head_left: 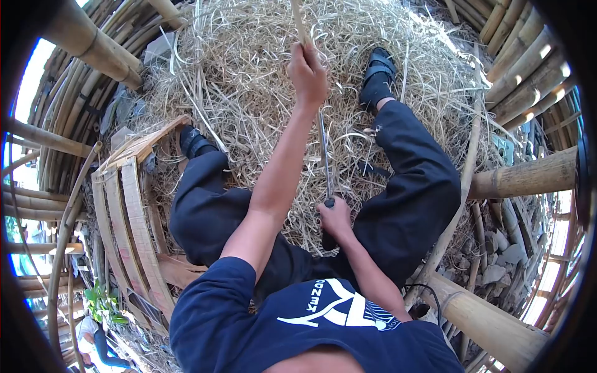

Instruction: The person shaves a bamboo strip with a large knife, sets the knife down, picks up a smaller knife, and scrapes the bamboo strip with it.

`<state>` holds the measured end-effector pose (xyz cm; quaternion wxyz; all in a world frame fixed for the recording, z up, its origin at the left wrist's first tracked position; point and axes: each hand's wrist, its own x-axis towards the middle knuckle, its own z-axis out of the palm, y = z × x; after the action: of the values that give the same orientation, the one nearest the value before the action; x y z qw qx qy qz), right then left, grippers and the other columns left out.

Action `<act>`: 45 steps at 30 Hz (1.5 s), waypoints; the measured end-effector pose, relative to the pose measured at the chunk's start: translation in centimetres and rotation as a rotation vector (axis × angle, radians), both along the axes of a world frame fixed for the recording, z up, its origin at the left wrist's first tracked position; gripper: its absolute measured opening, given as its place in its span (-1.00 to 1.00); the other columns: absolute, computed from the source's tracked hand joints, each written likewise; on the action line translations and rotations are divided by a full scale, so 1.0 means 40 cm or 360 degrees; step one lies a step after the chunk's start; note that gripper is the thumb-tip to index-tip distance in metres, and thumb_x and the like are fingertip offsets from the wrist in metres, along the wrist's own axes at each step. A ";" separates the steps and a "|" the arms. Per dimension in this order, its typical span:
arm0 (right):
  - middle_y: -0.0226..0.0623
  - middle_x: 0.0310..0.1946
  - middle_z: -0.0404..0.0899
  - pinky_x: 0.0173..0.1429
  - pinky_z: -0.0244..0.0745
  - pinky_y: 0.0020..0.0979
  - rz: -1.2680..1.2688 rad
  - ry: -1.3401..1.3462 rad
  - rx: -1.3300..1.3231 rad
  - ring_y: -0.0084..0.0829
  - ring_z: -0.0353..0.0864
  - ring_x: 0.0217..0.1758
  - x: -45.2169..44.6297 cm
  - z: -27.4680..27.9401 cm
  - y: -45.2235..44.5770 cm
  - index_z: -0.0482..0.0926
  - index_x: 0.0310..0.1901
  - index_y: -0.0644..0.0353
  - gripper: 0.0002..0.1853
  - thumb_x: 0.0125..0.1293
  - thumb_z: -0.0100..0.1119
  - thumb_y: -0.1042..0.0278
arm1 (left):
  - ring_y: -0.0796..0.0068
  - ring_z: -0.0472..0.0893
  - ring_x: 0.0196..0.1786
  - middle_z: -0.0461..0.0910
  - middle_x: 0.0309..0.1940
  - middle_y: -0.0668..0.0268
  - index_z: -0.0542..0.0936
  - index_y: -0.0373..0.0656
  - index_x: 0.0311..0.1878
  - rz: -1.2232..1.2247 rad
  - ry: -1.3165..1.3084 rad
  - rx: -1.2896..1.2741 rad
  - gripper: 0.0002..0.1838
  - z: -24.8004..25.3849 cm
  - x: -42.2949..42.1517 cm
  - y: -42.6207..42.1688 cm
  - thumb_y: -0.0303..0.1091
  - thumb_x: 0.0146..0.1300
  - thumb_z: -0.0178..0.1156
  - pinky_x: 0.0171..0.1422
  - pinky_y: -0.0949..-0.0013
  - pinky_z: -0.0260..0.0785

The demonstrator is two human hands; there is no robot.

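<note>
My left hand (pixel 308 76) is stretched far forward, its fingers closed round a thin pale strip (pixel 298 22) that runs up past the top edge. Close to my lap, between my thighs, my right hand (pixel 336 219) is wrapped round the dark handle of a long, narrow tool (pixel 324 149) that looks like a blade. Its metal length points forward, toward my left wrist. Whether it touches the strip is hidden by my left hand and forearm.
Pale shavings (pixel 249 93) cover the ground between my sandalled feet. A slatted wooden crate (pixel 134 224) stands at the left. Thick bamboo poles (pixel 528 176) frame both sides, with stones (pixel 494 273) at the right. Another person (pixel 87 336) is at the lower left.
</note>
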<state>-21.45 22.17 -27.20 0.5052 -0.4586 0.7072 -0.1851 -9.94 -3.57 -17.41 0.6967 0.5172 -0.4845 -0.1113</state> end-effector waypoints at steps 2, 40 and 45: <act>0.02 -0.57 0.56 -0.24 0.47 -0.12 0.0015 0.0013 -0.0082 -0.04 0.62 -0.42 0.001 0.005 0.000 0.48 -0.46 0.39 -0.69 0.08 0.19 0.23 | 0.66 0.37 -0.72 0.39 -0.71 0.42 0.43 -0.19 -0.35 -0.0041 0.0037 0.0020 -0.74 0.022 -0.001 -0.006 -0.30 0.47 -0.08 -0.68 0.47 0.08; 0.25 -0.51 0.56 -0.16 0.46 0.07 0.0087 0.0623 -0.0410 0.22 0.59 -0.35 -0.018 0.078 -0.041 0.46 -0.22 0.44 -0.70 0.16 0.09 0.31 | 0.62 0.30 -0.70 0.29 -0.69 0.42 0.38 -0.16 -0.32 -0.0133 0.0362 -0.0008 -0.75 0.105 0.044 -0.016 -0.26 0.49 -0.11 -0.64 0.44 0.08; 0.06 -0.61 0.53 -0.30 0.51 -0.14 -0.0067 0.0372 -0.0627 -0.04 0.58 -0.54 -0.052 0.065 -0.079 0.43 -0.35 0.41 -0.76 0.13 0.14 0.35 | 0.72 0.20 -0.76 0.20 -0.70 0.49 0.32 -0.08 -0.39 -0.0369 0.0888 -0.0124 -0.70 0.165 0.059 0.007 -0.22 0.52 -0.16 -0.73 0.54 0.03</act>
<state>-23.52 19.02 -24.61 0.3164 -0.5519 0.7206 -0.2756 -7.59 -3.27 -10.80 0.8048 0.3809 -0.3340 -0.3093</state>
